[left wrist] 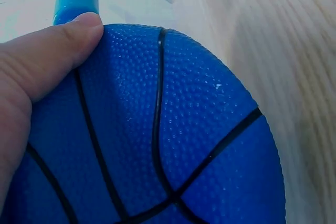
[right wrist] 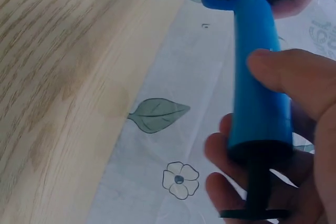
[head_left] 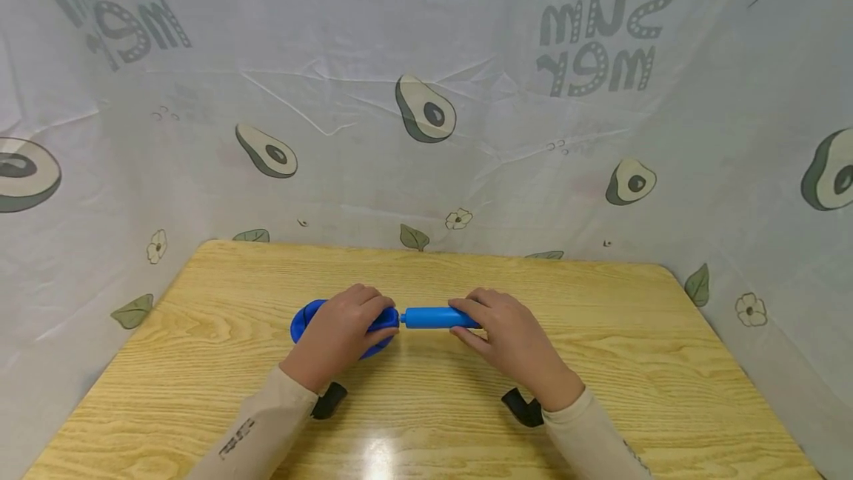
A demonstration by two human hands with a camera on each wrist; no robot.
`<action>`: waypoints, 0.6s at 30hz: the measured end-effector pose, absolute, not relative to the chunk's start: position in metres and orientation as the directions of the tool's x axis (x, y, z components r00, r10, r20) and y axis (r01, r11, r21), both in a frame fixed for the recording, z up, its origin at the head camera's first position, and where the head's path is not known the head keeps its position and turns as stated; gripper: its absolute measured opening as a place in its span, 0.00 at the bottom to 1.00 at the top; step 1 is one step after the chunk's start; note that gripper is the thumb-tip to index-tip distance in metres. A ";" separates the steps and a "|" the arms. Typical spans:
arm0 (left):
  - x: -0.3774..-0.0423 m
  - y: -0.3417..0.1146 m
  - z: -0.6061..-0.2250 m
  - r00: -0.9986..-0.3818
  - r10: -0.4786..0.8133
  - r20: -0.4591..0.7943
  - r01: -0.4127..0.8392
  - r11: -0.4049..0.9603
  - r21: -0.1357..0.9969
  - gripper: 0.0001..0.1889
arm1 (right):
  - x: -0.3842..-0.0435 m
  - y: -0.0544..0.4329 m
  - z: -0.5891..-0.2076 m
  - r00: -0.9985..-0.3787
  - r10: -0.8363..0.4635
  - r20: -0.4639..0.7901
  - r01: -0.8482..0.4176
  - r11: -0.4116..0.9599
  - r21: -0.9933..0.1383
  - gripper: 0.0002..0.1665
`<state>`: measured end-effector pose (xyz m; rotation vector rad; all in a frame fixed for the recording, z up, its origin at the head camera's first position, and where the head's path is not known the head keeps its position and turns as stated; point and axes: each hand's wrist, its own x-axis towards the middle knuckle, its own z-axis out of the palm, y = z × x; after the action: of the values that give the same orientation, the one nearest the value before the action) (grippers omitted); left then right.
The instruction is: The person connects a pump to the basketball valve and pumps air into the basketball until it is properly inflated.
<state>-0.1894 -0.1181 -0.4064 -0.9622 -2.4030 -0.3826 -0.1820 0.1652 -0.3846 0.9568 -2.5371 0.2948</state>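
A soft, partly collapsed blue basketball [head_left: 306,315] with black seams is gripped by my left hand [head_left: 346,328]. In the left wrist view the thumb presses on the pebbled ball [left wrist: 205,124] near its upper edge. My right hand [head_left: 506,328] holds a light blue hand pump [head_left: 429,317] level, its narrow tip pointing left, right at the ball's edge. The right wrist view shows the thumb on the pump's barrel [right wrist: 260,87] and fingers curled behind it. A black rod and flat handle [right wrist: 257,214] stick out from the barrel's near end.
Both hands work above a wood-grain table [head_left: 426,406]. A pale curtain [head_left: 426,191] printed with avocados, leaves and flowers hangs behind the table and along its sides. Black camera pieces [head_left: 329,400] show beside both wrists.
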 end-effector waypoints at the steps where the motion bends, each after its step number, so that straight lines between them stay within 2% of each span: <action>1: -0.190 -0.118 -0.408 -0.612 0.563 0.556 0.705 0.706 0.061 0.18 | -0.182 0.165 -0.385 -0.695 -0.579 0.427 -0.660 0.749 -0.057 0.23; 6: -0.192 -0.116 -0.414 -0.611 0.581 0.537 0.712 0.700 0.052 0.19 | -0.182 0.164 -0.389 -0.740 -0.572 0.353 -0.629 0.775 -0.063 0.21; 13: -0.191 -0.115 -0.416 -0.630 0.613 0.477 0.721 0.690 0.065 0.18 | -0.180 0.165 -0.389 -0.729 -0.593 0.342 -0.647 0.760 -0.061 0.20; 18: -0.191 -0.115 -0.414 -0.665 0.617 0.421 0.713 0.693 0.110 0.20 | -0.180 0.164 -0.388 -0.739 -0.596 0.313 -0.643 0.762 -0.067 0.19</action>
<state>-0.1909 -0.1154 -0.4137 -1.0416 -2.5525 -0.3787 -0.1799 0.1641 -0.3878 0.9657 -2.6866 0.2481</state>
